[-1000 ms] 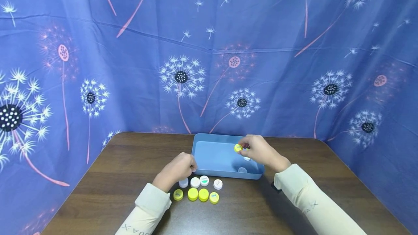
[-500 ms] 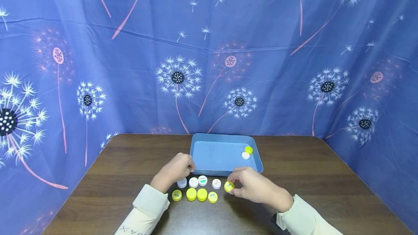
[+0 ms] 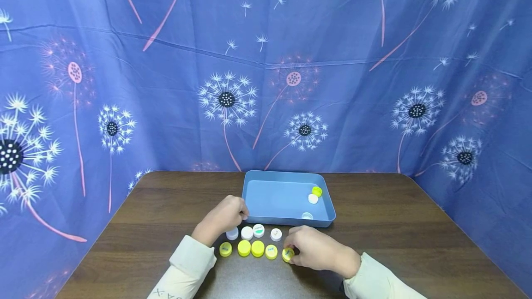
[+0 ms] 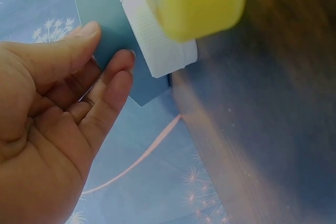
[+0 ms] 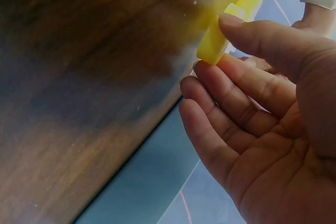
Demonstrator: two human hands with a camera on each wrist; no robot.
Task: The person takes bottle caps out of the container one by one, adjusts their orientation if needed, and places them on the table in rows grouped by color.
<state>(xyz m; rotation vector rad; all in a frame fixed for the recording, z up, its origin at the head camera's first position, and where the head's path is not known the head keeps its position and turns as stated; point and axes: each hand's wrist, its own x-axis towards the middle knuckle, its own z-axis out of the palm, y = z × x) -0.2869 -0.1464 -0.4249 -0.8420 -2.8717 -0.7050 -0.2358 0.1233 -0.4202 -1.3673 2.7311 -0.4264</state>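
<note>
With thumb and fingertips my right hand (image 3: 313,248) pinches a yellow bottle cap (image 3: 287,255) at the right end of a row of yellow caps (image 3: 257,248). In the right wrist view, that held cap (image 5: 212,43) is on edge between thumb and fingers, the row behind it. My left hand (image 3: 224,216) stays by the near left corner of the blue tray (image 3: 270,220), behind the white caps (image 3: 247,233). In the left wrist view its fingers (image 4: 113,85) are loosely bent, with a gap to the thumb, overlapping the tray wall (image 4: 113,19).
Inside the tray, toward its right side, lie another yellow cap (image 3: 317,191), a white cap (image 3: 313,199) and a pale round piece (image 3: 307,216). The wooden table (image 3: 374,216) ends at a blue dandelion-print cloth (image 3: 257,59).
My right hand has carried the yellow cap from over the tray down to the table, then nearer to the yellow row's right end. The left hand has stayed by the tray corner.
</note>
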